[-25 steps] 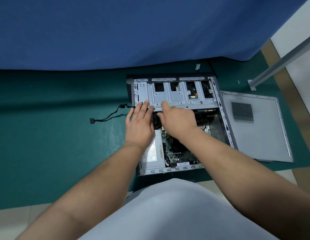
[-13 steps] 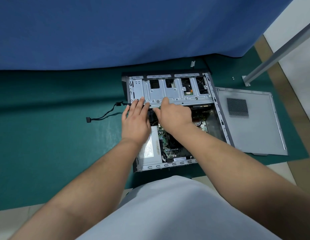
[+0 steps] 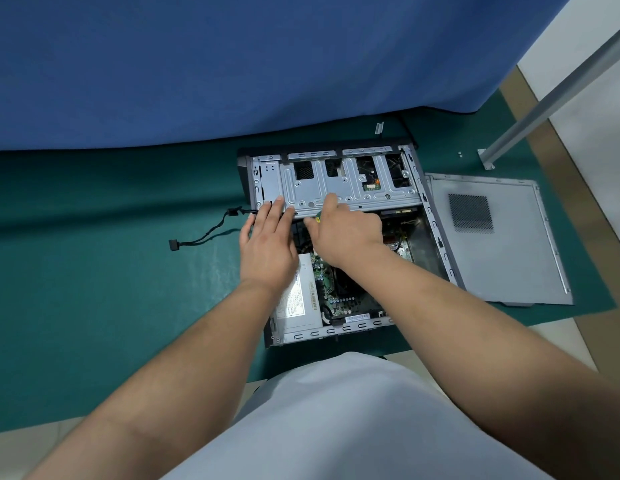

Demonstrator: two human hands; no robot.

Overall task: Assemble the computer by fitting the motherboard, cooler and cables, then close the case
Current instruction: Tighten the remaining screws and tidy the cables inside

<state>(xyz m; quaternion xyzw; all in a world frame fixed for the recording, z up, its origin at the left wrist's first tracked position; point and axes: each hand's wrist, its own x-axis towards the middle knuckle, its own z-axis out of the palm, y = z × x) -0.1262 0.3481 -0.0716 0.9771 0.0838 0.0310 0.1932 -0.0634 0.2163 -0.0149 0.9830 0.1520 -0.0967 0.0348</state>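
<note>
The open computer case [image 3: 436,237] lies on its side on a green mat. Its grey drive cage [image 3: 353,188] spans the far end. Nearer me are the motherboard [image 3: 339,301], a dark cooler [image 3: 348,284] and the silver power supply [image 3: 298,303]. My left hand [image 3: 267,244] rests flat with straight fingers on the cage's near left edge. My right hand [image 3: 346,233] lies beside it, its index finger stretched onto the cage. A small green-and-yellow tool handle [image 3: 317,220] peeks out between its thumb and index finger. The board beneath both hands is hidden.
The grey side panel [image 3: 502,254] lies flat to the right of the case. A black cable [image 3: 211,233] trails left from the case over the mat. A blue cloth [image 3: 232,64] hangs behind. A metal leg [image 3: 544,98], a small bracket [image 3: 379,127] and loose screws [image 3: 460,154] are at the far right.
Both hands stay at the near edge of the drive cage with only slight shifts. The green-and-yellow handle now shows at my right thumb.
</note>
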